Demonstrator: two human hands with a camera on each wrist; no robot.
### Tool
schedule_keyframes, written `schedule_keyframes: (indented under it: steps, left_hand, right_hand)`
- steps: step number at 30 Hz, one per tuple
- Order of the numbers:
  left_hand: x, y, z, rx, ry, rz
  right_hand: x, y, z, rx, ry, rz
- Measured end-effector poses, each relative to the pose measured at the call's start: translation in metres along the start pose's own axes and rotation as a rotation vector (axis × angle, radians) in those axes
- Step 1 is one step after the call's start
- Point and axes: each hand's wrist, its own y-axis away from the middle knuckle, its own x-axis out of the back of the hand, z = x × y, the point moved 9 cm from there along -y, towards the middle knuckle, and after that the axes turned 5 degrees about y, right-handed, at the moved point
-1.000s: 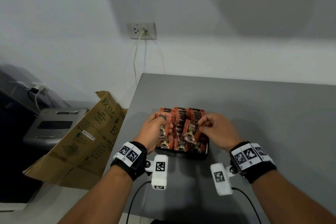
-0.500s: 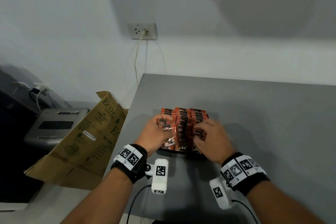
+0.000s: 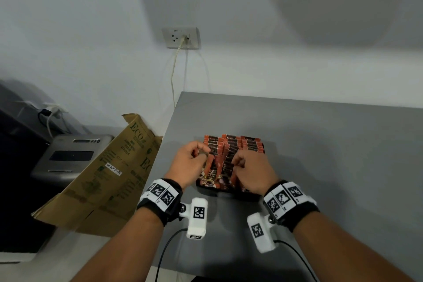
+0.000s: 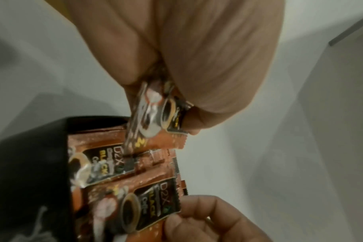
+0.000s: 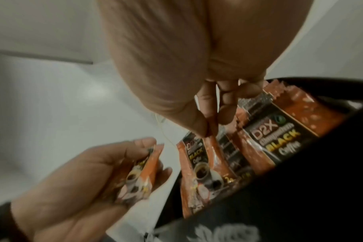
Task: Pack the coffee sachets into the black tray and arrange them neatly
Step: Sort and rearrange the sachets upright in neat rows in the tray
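On the grey table stands a black tray (image 3: 229, 193) with rows of upright orange-and-black coffee sachets (image 3: 233, 144). At the tray's left side my left hand (image 3: 201, 155) grips a loose sachet (image 4: 155, 114) between thumb and fingers, above the sachets in the tray (image 4: 31, 163). My right hand (image 3: 238, 163) is over the front row and pinches the top edge of a standing sachet (image 5: 207, 163). In the right wrist view my right hand (image 5: 209, 129) has thumb and forefinger closed on that edge, and the left hand's sachet (image 5: 139, 176) shows beside the tray wall (image 5: 259, 204).
A flattened cardboard box (image 3: 103, 178) leans off the table's left edge (image 3: 169, 135), with a grey device (image 3: 71, 158) behind it. A wall socket (image 3: 180, 38) with a cable hangs above. Bare grey tabletop (image 3: 332, 155) stretches to the right.
My right hand brought a sachet down into the tray's front row and now pinches its top edge. My left hand stayed at the tray's left, still holding its sachet.
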Motion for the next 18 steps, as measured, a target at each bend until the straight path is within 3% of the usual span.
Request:
schedule_keyframes:
  steps: [5, 9, 12, 18]
  left_hand:
    - [-0.004, 0.001, -0.003, -0.101, -0.217, -0.042]
    - [-0.013, 0.005, -0.003, -0.155, -0.296, -0.078]
    - [-0.015, 0.007, -0.001, -0.193, -0.365, -0.090]
    - [-0.025, 0.010, 0.003, -0.388, -0.770, -0.095]
  right_hand:
    - [-0.022, 0.002, 0.003, 0.029, 0.236, -0.001]
    - [-0.031, 0.006, -0.004, 0.140, 0.334, 0.007]
    - [-0.030, 0.006, -0.001, 0.158, 0.332, 0.052]
    - [-0.003, 0.010, 0.012, 0.138, 0.266, 0.213]
